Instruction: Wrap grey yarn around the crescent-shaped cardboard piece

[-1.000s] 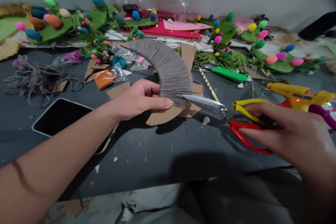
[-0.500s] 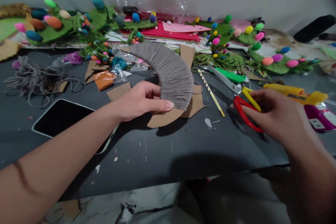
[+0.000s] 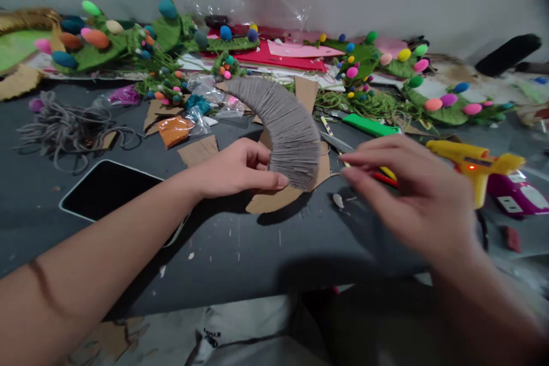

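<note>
A left hand (image 3: pixel 231 171) is gripping a yarn-wrapped crescent (image 3: pixel 295 131)

The thumb and fingers are pinching the crescent near its lower end, where bare cardboard (image 3: pixel 272 201) is showing at six o'clock, above the desk (image 3: pixel 240 266). The right hand (image 3: pixel 412 197) is hovering at four o'clock from it, its fingertips nearing one another (I cannot tell whether they are holding anything). Scissors (image 3: pixel 386 178) are lying behind that hand, partly hidden. A glue gun (image 3: pixel 476 161) is glowing red at three o'clock, a phone (image 3: pixel 114 186) is lying at eight.
</note>
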Motion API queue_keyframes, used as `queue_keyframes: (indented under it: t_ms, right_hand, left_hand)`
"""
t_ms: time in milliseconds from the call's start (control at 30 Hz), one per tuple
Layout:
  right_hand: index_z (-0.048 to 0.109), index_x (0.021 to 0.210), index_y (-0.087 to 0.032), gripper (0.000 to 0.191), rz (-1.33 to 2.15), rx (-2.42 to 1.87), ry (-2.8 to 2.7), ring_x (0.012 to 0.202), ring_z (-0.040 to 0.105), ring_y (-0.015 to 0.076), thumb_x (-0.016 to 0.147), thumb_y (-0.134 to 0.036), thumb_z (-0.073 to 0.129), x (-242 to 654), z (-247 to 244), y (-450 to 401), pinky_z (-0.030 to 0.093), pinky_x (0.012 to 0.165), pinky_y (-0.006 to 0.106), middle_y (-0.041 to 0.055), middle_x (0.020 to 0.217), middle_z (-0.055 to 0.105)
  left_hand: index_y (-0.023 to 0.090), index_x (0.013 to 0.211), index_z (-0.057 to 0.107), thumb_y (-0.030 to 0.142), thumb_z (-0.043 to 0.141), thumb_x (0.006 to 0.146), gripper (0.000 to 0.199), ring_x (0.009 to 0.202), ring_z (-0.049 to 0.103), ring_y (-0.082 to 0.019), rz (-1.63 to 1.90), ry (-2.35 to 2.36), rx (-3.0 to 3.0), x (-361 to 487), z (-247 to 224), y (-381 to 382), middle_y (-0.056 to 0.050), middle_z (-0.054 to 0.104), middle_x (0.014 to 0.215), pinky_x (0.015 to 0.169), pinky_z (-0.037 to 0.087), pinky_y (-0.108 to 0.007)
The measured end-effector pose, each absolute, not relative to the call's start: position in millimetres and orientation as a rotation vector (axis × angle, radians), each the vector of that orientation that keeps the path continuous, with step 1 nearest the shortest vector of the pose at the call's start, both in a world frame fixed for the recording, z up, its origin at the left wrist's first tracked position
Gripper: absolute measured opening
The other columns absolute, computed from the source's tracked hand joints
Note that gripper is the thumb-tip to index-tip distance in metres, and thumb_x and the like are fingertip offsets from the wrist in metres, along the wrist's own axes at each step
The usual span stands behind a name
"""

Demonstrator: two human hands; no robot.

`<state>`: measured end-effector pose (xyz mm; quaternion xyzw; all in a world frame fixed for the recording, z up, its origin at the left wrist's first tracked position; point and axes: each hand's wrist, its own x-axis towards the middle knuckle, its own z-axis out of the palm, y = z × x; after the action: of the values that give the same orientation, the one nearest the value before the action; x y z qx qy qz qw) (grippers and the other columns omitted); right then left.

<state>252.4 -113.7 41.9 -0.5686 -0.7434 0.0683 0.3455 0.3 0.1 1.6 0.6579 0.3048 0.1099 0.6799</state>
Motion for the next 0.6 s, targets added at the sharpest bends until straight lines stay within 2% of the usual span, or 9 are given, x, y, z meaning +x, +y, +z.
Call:
queue_keyframes:
  t_ms: [67,167,433,600]
  right_hand:
    - [0.07,0.102,-0.028,0.009,0.283,-1.433,-2.02,0.096,0.068,0.0201,0.097,-0.027,0.063,229.5,42.9,-108.4,0.055,0.086,0.036,0.0038,0.105,0.069]
    - [0.065,0.097,-0.027,0.004,0.353,-1.398,-2.094,0.092,0.065,0.0214,0.098,-0.028,0.061,217.1,37.3,-99.5,0.055,0.079,0.037,0.005,0.101,0.066]
    - [0.053,0.09,-0.024,0.012,0.453,-1.438,-2.118,0.087,0.06,0.0206,0.101,-0.022,0.05,219.5,30.7,-94.2,0.05,0.076,0.034,0.0049,0.094,0.061]
    - [0.054,0.095,-0.025,0.008,0.465,-1.511,-1.956,0.076,0.057,0.0175,0.102,-0.028,0.051,224.1,31.0,-96.2,0.05,0.071,0.032,0.0018,0.087,0.06]
  left_hand:
    - [0.011,0.074,0.069,0.035,0.077,0.082,0.026,0.052,0.035,-0.006,0.226,0.675,1.493,0.6,2.2,-0.7,0.003,0.048,0.058,0.048,0.025,-0.019]
    - [0.011,0.07,0.064,0.037,0.076,0.082,0.03,0.049,0.031,-0.005,0.212,0.661,1.502,0.3,2.6,-1.9,0.004,0.044,0.054,0.046,0.02,-0.02]
    - [0.011,0.07,0.063,0.038,0.077,0.082,0.032,0.05,0.03,-0.005,0.213,0.658,1.506,0.5,0.8,-0.6,0.004,0.043,0.055,0.046,0.019,-0.02]
    - [0.01,0.075,0.066,0.035,0.076,0.082,0.028,0.053,0.033,-0.006,0.211,0.644,1.487,0.0,-0.2,-1.7,0.002,0.045,0.06,0.049,0.023,-0.02]
